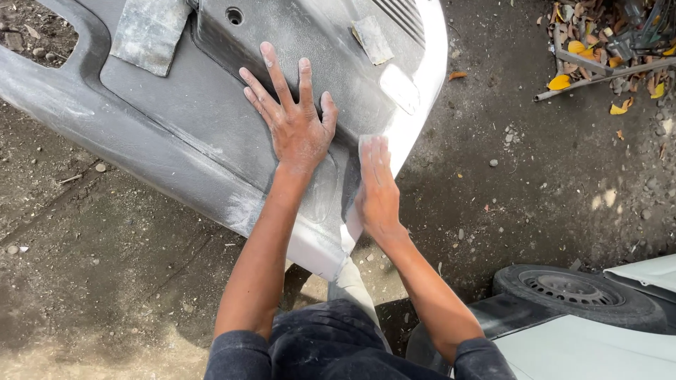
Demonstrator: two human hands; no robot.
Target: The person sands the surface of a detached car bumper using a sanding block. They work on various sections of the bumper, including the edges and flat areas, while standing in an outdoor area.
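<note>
Dirt yard floor: left hand splayed flat bracing dusty grey plastic bumper panel, right hand pressing pale sanding pad flat; best kept flat, strokes even.

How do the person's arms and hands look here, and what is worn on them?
Both forearms are bare. Dark sleeves are pushed up near the elbows, ending in ribbed-looking cuffs. The left hand and the right hand wear no gloves; no ring, watch or bracelet is visible. Pale dust lies on the fingers and knuckles.
</note>
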